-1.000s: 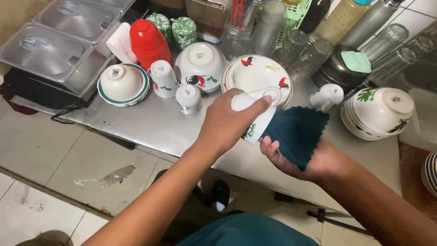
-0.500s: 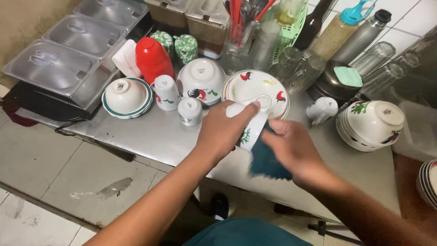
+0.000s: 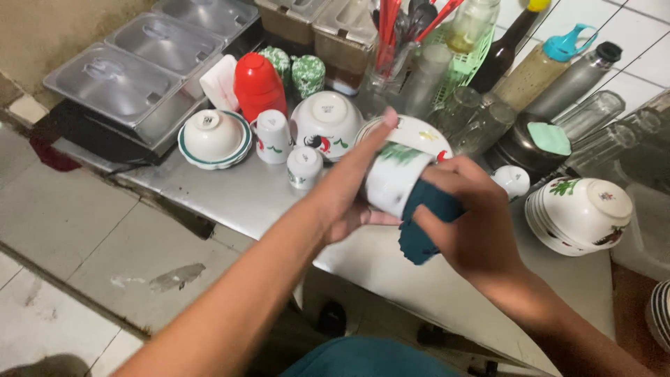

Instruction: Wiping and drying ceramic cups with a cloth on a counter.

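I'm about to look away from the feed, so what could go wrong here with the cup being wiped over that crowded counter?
1. The left hand holds the white ceramic cup with green print mostly by its side while the right hand pushes the dark teal cloth into it; it may slip.
2. It is held above the steel counter's edge, so a drop could reach the tiled floor.
3. Upturned small white cups stand close by.

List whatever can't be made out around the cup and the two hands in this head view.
- Inside of the white cup: filled by the dark teal cloth and right hand.
- Cup's painted pattern: partly covered by the left hand.
- Plate behind: mostly hidden by cup and fingers.
- Striped dish: cut off by right edge.
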